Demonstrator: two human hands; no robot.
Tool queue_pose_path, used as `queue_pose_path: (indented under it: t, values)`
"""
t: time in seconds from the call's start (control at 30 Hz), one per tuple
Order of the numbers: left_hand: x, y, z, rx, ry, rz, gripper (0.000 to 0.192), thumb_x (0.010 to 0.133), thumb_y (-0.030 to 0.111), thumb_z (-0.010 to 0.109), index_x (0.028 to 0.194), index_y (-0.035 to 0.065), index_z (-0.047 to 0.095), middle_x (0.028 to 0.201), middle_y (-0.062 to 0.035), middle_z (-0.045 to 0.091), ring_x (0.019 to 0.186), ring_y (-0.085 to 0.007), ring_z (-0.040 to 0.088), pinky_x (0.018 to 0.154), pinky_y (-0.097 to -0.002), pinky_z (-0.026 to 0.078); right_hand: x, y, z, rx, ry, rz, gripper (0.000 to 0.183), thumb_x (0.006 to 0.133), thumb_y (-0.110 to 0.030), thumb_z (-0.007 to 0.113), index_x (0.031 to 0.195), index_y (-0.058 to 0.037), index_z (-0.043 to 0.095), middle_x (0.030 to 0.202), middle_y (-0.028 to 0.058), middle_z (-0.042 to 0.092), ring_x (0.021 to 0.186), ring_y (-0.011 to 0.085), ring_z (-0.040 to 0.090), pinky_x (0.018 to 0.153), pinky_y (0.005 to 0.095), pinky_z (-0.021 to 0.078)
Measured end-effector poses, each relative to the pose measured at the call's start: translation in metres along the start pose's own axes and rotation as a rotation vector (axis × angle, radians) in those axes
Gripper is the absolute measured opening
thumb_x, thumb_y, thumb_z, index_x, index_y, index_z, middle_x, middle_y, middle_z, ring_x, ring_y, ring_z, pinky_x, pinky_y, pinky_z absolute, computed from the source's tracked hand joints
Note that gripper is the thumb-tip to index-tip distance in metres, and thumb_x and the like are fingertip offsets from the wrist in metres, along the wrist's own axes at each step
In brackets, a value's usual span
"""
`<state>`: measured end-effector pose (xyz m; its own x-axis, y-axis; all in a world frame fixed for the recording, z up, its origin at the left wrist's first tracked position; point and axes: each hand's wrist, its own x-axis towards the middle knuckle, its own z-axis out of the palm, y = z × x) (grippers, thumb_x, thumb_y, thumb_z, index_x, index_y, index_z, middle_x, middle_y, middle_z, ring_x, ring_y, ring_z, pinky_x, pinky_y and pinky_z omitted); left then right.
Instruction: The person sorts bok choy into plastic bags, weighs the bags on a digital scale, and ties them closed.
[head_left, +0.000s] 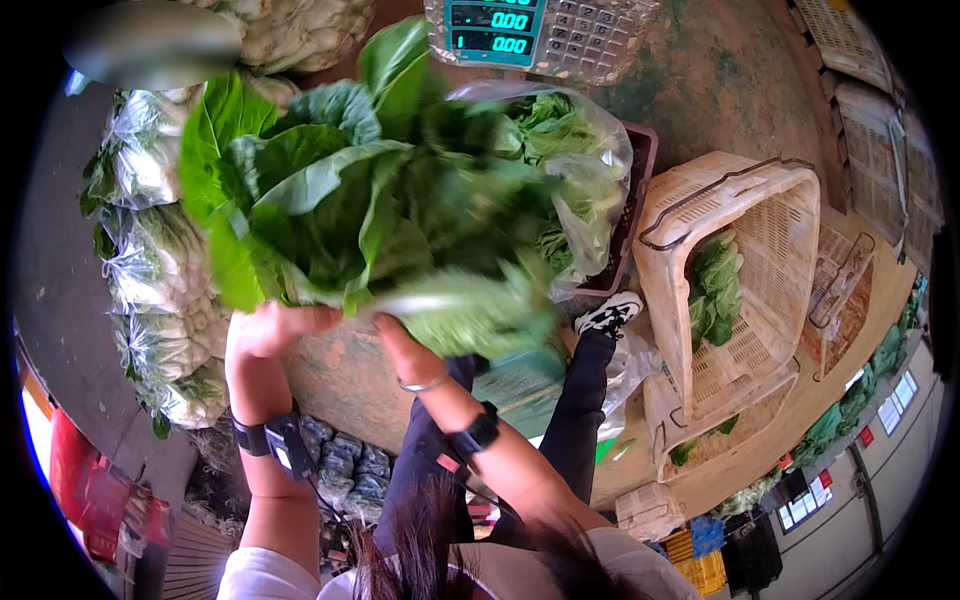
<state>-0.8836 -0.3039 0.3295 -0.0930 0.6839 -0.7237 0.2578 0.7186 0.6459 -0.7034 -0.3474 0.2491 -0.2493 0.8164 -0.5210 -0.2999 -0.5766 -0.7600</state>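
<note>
Large broad-leaved green vegetables (322, 195) fill the space before me, and both of my hands grip them from below. My left hand (274, 330) holds the stem end of the bunch on the left. Leaves hide most of its fingers. My right hand (411, 356) is closed around the base of a paler leafy head (465, 311), which is blurred by motion. Behind the leaves, a clear plastic bag (592, 161) of greens sits in a dark reddish crate (637, 176). The greens in my hands overlap that bag in the picture, so I cannot tell whether they touch it.
A weighing scale (544, 37) with a lit display and keypad stands ahead. Bagged pale-stemmed vegetables (161, 270) are stacked at left. At right, a white plastic crate (776, 247) with a wire handle holds leafy greens (716, 289). More crates (870, 142) line the far right.
</note>
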Motion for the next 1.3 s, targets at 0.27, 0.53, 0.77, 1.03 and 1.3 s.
queue_pose_path:
  t: [0.27, 0.53, 0.77, 1.03, 1.3]
  values:
    - [0.145, 0.106, 0.069, -0.357, -0.771, 0.123, 0.035, 0.056, 0.011, 0.065, 0.088, -0.0011, 0.059, 0.075, -0.0076, 0.061, 0.062, -0.0133, 0.056, 0.059, -0.0269, 0.047, 0.035, -0.026, -0.095, 0.111, 0.535, -0.174, 0.035, 0.079, -0.018, 0.060, 0.110, -0.0034, 0.051, 0.106, 0.0064, 0.054, 0.094, 0.0193, 0.051, 0.082, 0.0316, 0.0414]
    - [0.171, 0.066, 0.048, -0.424, -0.799, 0.084, 0.049, 0.057, 0.007, 0.066, 0.103, -0.0032, 0.055, 0.096, -0.0123, 0.060, 0.082, -0.0183, 0.059, 0.069, -0.0269, 0.048, 0.070, 0.047, -0.052, 0.127, 0.510, -0.176, 0.040, 0.080, -0.021, 0.058, 0.115, -0.0044, 0.047, 0.114, 0.0080, 0.049, 0.102, 0.0213, 0.047, 0.088, 0.0329, 0.0374]
    - [0.098, 0.030, 0.005, -0.221, -0.191, 0.086, 0.057, 0.052, 0.008, 0.064, 0.107, -0.0021, 0.052, 0.096, -0.0089, 0.059, 0.083, -0.0193, 0.056, 0.073, -0.0294, 0.045, 0.035, 0.082, 0.033, -0.069, 0.233, -0.051, 0.045, 0.081, -0.023, 0.057, 0.120, -0.0053, 0.043, 0.121, 0.0095, 0.045, 0.109, 0.0231, 0.043, 0.093, 0.0340, 0.0339]
    - [0.041, 0.054, -0.045, -0.405, -0.177, 0.125, 0.049, 0.053, 0.009, 0.065, 0.100, -0.0024, 0.056, 0.088, -0.0077, 0.060, 0.078, -0.0173, 0.056, 0.069, -0.0281, 0.045, -0.013, 0.060, -0.001, -0.159, 0.062, 0.015, 0.028, 0.085, -0.016, 0.046, 0.108, -0.0021, 0.052, 0.109, 0.0084, 0.052, 0.100, 0.0198, 0.047, 0.092, 0.0349, 0.0342]
    - [0.180, 0.090, 0.071, -0.318, -1.090, -0.008, 0.021, 0.061, 0.024, 0.066, 0.069, 0.0043, 0.062, 0.062, -0.0015, 0.058, 0.053, -0.0115, 0.055, 0.047, -0.0248, 0.044, 0.000, 0.048, -0.070, 0.065, 0.579, -0.124, 0.038, 0.085, -0.021, 0.047, 0.117, -0.0010, 0.044, 0.119, 0.0110, 0.045, 0.110, 0.0214, 0.040, 0.098, 0.0364, 0.0274]
